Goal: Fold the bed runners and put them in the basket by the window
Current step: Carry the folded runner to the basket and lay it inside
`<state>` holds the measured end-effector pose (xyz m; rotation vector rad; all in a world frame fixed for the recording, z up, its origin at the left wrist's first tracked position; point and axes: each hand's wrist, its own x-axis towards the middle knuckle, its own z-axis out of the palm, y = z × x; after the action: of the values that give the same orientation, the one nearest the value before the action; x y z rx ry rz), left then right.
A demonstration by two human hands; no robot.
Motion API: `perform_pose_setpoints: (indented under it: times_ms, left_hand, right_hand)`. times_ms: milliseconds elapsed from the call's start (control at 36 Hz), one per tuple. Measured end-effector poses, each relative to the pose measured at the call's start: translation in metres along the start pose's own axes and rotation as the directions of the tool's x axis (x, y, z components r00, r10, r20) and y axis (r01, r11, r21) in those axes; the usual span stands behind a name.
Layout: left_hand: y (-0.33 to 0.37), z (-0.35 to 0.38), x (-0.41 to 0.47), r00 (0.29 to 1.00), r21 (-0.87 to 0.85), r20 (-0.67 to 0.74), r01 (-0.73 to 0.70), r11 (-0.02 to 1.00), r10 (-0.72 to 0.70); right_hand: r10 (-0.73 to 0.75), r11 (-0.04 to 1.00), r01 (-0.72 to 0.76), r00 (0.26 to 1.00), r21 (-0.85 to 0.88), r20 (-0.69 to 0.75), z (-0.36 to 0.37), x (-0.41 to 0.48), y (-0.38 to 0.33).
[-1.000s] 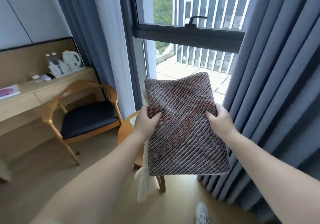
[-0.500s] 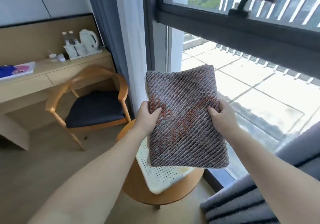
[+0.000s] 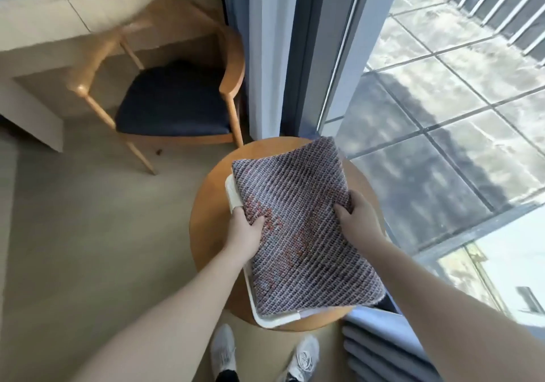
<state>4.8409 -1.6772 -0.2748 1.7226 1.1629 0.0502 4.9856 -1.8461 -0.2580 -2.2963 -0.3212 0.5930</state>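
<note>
Placing step: folded runner (image 3: 298, 228) gripped at both edges by L hand (image 3: 244, 229) & R hand (image 3: 358, 222), over basket (image 3: 236, 196). Next: to be lowered flat, then released.

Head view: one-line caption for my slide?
Both hands lower a folded bed runner into the white basket.

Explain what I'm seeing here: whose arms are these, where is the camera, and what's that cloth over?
No machine: a person wears a camera on the head, looking down at their own arms. The left hand and right hand grip a folded woven runner by its sides, over a white basket. The basket sits on a round wooden table beside the window. A chair stands behind, and the person's shoes show below.
</note>
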Motion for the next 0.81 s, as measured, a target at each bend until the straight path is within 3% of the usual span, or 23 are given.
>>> perform_pose_setpoints:
  times_ms: [167, 361, 444, 500, 583, 639, 806]
  left_hand:
    - [-0.021, 0.013, 0.018, 0.993, 0.137, 0.004, 0.119, 0.983, -0.12]
    - [-0.031, 0.029, 0.032, 0.987, 0.197, 0.009, 0.158, 0.968, -0.163]
    - [-0.033, 0.035, 0.032, 0.994, 0.252, 0.022, 0.098, 0.963, -0.107]
    - [-0.031, 0.039, 0.035, 1.0, 0.36, 0.007, -0.011, 0.933, 0.01]
    - [-0.026, 0.049, 0.048, 0.982, 0.565, 0.05, -0.18, 0.805, 0.184]
    - [-0.024, 0.057, 0.06, 0.979, 0.642, 0.079, -0.195, 0.742, 0.19]
    - [-0.041, 0.086, 0.099, 0.995, 0.764, 0.061, -0.101, 0.637, 0.084]
  right_hand:
    - [0.034, 0.996, -0.03, 0.998, -0.084, 0.057, 0.039, 0.021, 0.009]
    - [0.088, 0.983, -0.07, 0.992, -0.172, 0.096, 0.063, 0.036, 0.024]
    - [0.05, 0.957, -0.008, 0.989, -0.289, 0.139, 0.068, 0.039, 0.028]
    - [-0.037, 0.934, 0.102, 0.981, -0.343, 0.192, 0.072, 0.041, 0.03]
    - [-0.246, 0.791, 0.347, 0.935, -0.505, 0.258, 0.083, 0.05, 0.027]
    - [-0.33, 0.694, 0.442, 0.897, -0.569, 0.295, 0.092, 0.063, 0.022]
    - [-0.29, 0.567, 0.459, 0.888, -0.684, 0.357, 0.124, 0.107, 0.025]
